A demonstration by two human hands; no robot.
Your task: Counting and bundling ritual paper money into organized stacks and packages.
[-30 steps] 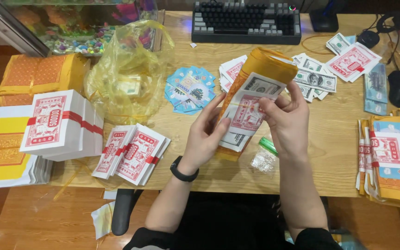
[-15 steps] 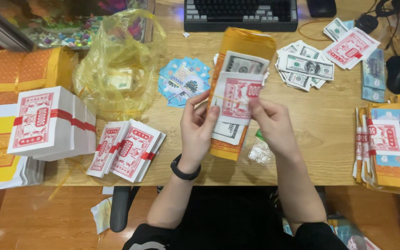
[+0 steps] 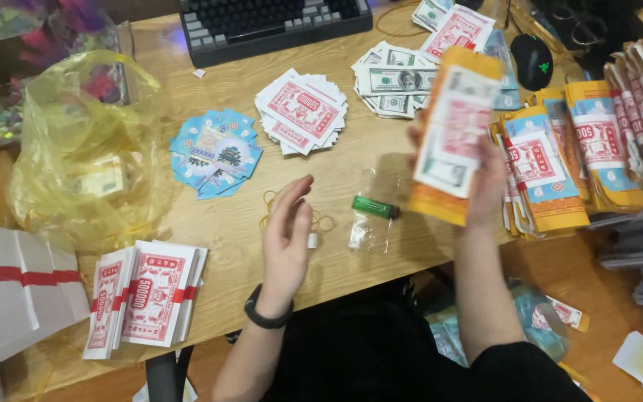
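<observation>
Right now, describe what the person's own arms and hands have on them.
Both forearms are bare, with no sleeves reaching the wrists and no gloves. The left hand has a black band, likely a watch or fitness tracker, around its wrist. The right hand shows no ring or band in this view. Dark clothing covers the upper right arm at the picture's lower edge.

A single head-worn camera looks steeply down from the seated person's own position onto the wooden desk (image 3: pixel 351 246). It faces away from the body toward the keyboard (image 3: pixel 269 26) at the far edge, close enough that both forearms fill the near part of the view.
</observation>
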